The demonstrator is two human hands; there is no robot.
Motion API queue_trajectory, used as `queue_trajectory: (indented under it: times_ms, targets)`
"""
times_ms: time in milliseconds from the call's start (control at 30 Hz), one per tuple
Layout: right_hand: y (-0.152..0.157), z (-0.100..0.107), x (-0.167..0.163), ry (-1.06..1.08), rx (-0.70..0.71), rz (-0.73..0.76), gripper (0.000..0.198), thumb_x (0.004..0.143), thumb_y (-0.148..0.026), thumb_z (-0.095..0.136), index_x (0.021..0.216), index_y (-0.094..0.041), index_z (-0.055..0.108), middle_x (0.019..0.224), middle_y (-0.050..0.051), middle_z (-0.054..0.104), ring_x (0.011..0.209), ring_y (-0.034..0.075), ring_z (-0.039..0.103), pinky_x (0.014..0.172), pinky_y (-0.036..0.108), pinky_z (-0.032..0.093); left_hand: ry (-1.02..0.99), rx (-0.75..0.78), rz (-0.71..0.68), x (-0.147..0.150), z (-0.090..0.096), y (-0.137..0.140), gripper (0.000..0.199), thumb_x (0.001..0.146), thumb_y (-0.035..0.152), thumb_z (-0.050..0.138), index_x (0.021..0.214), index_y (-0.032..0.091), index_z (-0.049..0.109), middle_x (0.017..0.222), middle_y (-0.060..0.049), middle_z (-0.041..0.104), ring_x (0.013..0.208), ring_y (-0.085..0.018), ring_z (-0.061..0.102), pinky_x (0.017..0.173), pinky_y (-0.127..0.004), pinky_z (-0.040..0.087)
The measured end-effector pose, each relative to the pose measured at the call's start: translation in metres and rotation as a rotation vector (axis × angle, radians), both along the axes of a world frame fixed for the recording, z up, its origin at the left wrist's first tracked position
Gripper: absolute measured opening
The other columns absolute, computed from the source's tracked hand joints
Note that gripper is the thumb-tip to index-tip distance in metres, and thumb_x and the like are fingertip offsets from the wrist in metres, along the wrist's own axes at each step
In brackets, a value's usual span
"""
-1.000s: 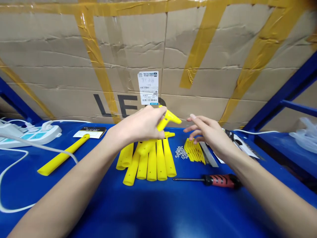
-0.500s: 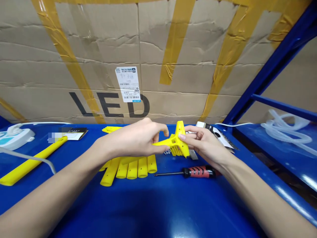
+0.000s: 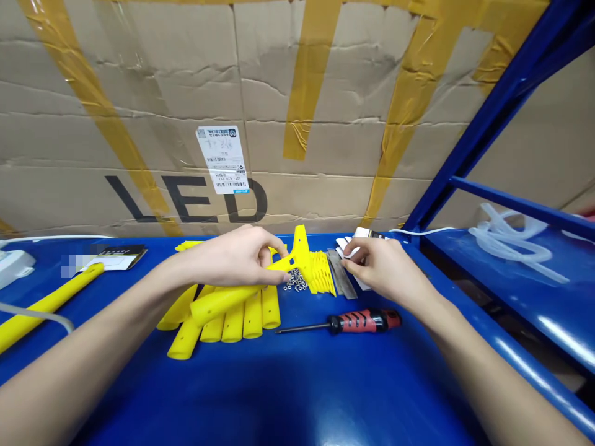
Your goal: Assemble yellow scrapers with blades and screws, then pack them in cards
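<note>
My left hand is closed round the neck of a yellow plastic scraper handle, its wide T-shaped head turned to the right. My right hand has thumb and forefinger brought together beside some white slips; what the fingertips pinch, if anything, is too small to make out. Between the hands, several thin yellow plates stand in a row, with flat grey metal blades to their right. Small metal screws or nuts lie in a heap under the scraper head.
Several yellow tubular handles lie below my left hand. A red and black screwdriver rests in front of the blades. Another yellow-handled tool lies left, near a power strip. A cardboard box stands behind; a blue frame post rises right.
My right hand has let go of the scraper head and moved right to the white slips. My left hand still holds the scraper handle. The view has shifted slightly to the right.
</note>
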State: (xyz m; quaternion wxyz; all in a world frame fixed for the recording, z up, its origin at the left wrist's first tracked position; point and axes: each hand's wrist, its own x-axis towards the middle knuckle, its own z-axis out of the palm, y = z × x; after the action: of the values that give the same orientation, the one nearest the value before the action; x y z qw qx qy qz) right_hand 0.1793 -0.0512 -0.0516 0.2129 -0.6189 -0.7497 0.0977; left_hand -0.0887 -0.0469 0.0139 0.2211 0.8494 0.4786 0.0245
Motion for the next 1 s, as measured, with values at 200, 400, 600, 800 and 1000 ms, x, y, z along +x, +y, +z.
queue_trajectory:
  times_ms: [200,400,600,800,1000]
  targets:
    - [-0.003,-0.007,-0.009,-0.111,-0.059,-0.058,0.007,0.074,-0.025,0.073,0.077,-0.023,0.066,0.072,0.006,0.075,0.067,0.024,0.071,0.062,0.032,0.048,0.016,0.021,-0.045,0.003,0.001,-0.003,0.053,0.083,0.053,0.067,0.122,0.016,0.072,0.070,0.002,0.070,0.062,-0.015,0.062,0.055,-0.026,0.039]
    - [-0.005,-0.008,-0.014,-0.126,-0.076,-0.054,0.007,0.072,-0.018,0.068,0.078,-0.021,0.069,0.067,0.005,0.073,0.066,0.023,0.071,0.063,0.032,0.048,0.014,0.013,-0.040,0.001,0.001,-0.002,0.052,0.083,0.053,0.066,0.119,0.017,0.072,0.069,0.001,0.070,0.061,-0.015,0.062,0.055,-0.026,0.037]
    - [-0.005,-0.008,-0.013,-0.123,-0.024,-0.060,0.011,0.072,-0.015,0.069,0.080,-0.022,0.073,0.069,0.007,0.075,0.068,0.026,0.072,0.063,0.033,0.048,-0.003,0.015,-0.071,-0.001,0.001,-0.003,0.047,0.084,0.053,0.065,0.115,0.018,0.073,0.069,0.002,0.069,0.060,-0.014,0.060,0.053,-0.026,0.036]
    - [-0.005,-0.004,-0.011,-0.078,0.043,-0.080,0.030,0.072,-0.011,0.062,0.098,-0.022,0.072,0.073,0.004,0.078,0.072,0.027,0.073,0.068,0.035,0.049,-0.015,0.010,-0.077,-0.004,0.003,-0.002,0.035,0.084,0.051,0.065,0.096,0.019,0.070,0.069,0.002,0.068,0.059,-0.014,0.058,0.054,-0.026,0.036]
    - [-0.010,0.011,-0.018,0.673,-0.208,-0.030,0.039,0.066,-0.024,0.076,0.104,-0.020,0.071,0.075,0.003,0.075,0.056,0.016,0.061,0.052,0.029,0.046,0.002,-0.051,-0.124,-0.020,0.007,0.002,0.034,0.084,0.053,0.067,0.094,0.021,0.064,0.071,0.003,0.069,0.060,-0.013,0.058,0.053,-0.025,0.036]
